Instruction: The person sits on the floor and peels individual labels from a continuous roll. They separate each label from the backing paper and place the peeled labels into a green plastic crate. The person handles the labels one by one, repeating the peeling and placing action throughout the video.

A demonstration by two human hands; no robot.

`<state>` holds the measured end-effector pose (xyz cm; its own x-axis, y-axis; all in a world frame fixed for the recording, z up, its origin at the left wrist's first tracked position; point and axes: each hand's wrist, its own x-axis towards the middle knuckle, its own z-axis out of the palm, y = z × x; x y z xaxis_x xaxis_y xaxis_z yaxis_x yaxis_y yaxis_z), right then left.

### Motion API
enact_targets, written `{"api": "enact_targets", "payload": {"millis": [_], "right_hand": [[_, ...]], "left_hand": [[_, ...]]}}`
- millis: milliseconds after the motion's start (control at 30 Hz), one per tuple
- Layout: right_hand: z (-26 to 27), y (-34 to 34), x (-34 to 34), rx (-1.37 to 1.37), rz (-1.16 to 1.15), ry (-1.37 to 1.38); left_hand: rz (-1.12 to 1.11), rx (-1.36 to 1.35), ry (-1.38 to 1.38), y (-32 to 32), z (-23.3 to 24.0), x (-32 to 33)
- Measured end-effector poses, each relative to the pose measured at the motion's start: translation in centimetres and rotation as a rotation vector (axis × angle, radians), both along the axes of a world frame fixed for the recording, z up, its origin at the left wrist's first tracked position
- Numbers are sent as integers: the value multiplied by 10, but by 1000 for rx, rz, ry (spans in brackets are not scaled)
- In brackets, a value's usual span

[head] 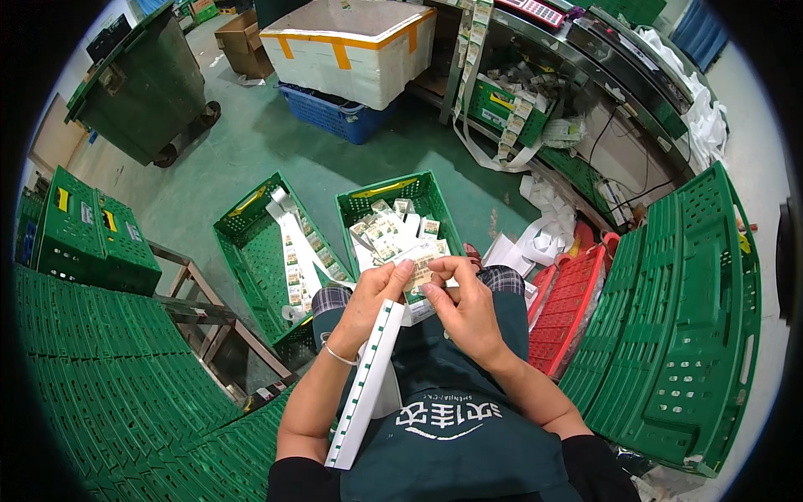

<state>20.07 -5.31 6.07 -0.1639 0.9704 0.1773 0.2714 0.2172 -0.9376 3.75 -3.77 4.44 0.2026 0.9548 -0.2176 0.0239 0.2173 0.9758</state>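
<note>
My left hand (370,301) holds a printed label (419,262) between thumb and fingers, over my lap. A long white strip with green marks (370,389) runs from below this hand down along my left forearm. My right hand (464,301) is at the label's right side, thumb and index finger bent close together; whether they pinch its edge I cannot tell. Just beyond the hands, a green plastic crate (442,201) holds a pile of printed labels and label rolls (389,227). Left of it, another green crate (241,251) contains long label strips (301,251).
Stacked green crates (113,376) fill the left side beside a metal stand (219,317). Green crates (671,314) and red crates (568,307) stand at right. Ahead are a foam box (351,59) on a blue basket (326,113), a wheeled bin (144,88) and a metal bench (580,66).
</note>
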Motion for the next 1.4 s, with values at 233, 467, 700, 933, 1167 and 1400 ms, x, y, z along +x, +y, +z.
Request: {"api": "enact_targets", "payload": {"millis": [233,467,700,933,1167,1400], "right_hand": [[-4,-5,-8,257,-167,-357],[4,17,22,-383,63,303],[21,59,15,-197,-59,426],[17,9,19,-85,150,32],[15,5,8,98,90,-116],[4,-2,-4,251,14,-225]], "left_hand": [[54,374,294,-4,-6,3],[-117,126,56,-4,3,-2],[-187,-6,-184,-11,-14,12],[-74,-162,-158,-1,-2,0],[-62,-27,-8,-2,3,7],[-46,149,115,-3,-7,3]]}}
